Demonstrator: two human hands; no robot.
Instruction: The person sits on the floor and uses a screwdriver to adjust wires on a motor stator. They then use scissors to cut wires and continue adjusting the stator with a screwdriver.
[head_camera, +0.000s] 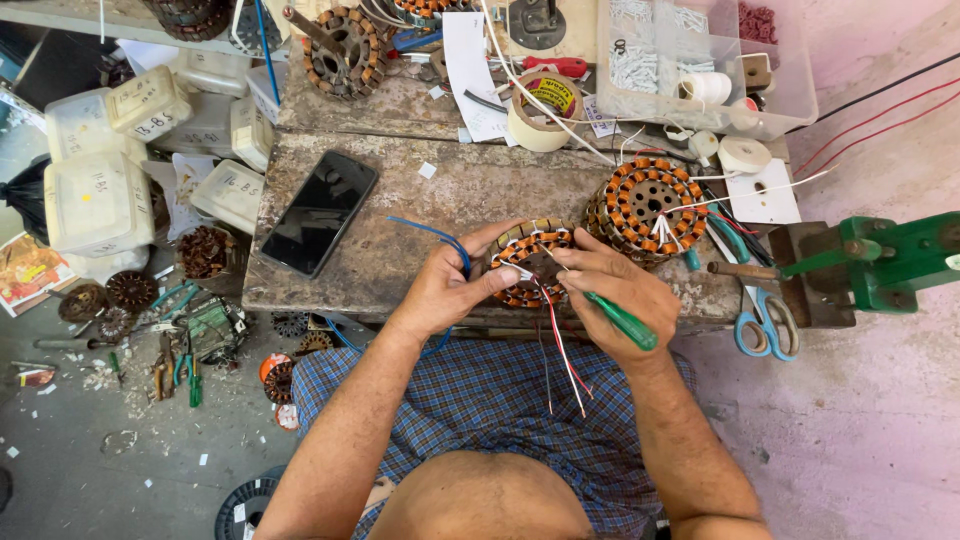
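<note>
Two hands meet over a round wound stator (530, 262) that sits at the near edge of the counter (400, 240), just in front of the person's lap. The left hand (440, 290) clasps the stator's left side: its fingers (490, 237) curl over the top rim and the thumb presses against the near face, so the coil ring lies wedged between thumb and fingers. A blue wire (440, 235) loops out from under this hand across the counter. The right hand (615, 285) lies on the stator's right side, its fingers closed round a green-handled tool (625, 322) whose handle sticks out toward the wrist; the tool's tip is hidden among the windings under the fingertips. Red and white lead wires (562, 350) hang from the stator down over the checked cloth on the lap.

A second wound stator (645, 205), larger and with white leads, stands just beside the right hand, to its far right. A black phone (320, 212) lies face up on the counter, well left of the left hand. Blue-handled scissors (765, 325) lie at the counter's right edge, near a green clamp (880, 260). A roll of tape (540, 110) sits further back, and white plastic tubs (100, 190) are stacked at the left.
</note>
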